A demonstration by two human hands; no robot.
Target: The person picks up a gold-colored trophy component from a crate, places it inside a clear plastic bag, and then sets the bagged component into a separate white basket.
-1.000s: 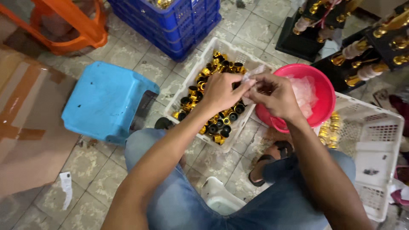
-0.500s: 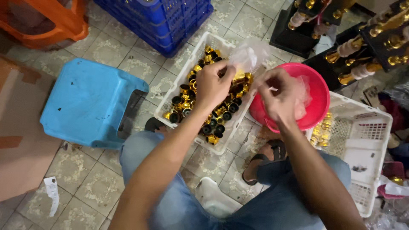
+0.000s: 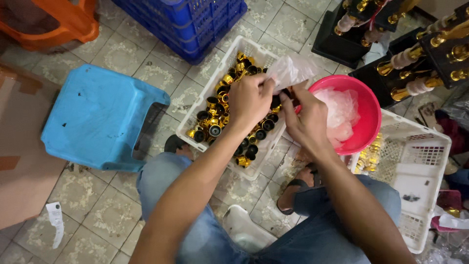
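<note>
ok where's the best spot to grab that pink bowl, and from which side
Probably the bare right-hand rim of the pink bowl, reached from above. It sits upright on the white basket, its left rim lies under the right hand, and clear plastic wrappers fill the inside.

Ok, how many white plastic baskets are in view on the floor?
2: one white basket of gold and black caps under the hands, one white basket at right beside the pink bowl. Others may lie out of frame.

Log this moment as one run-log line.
left hand: grips clear plastic wrapper | right hand: pinches same wrapper | below: white basket of gold caps | right: pink bowl
</note>
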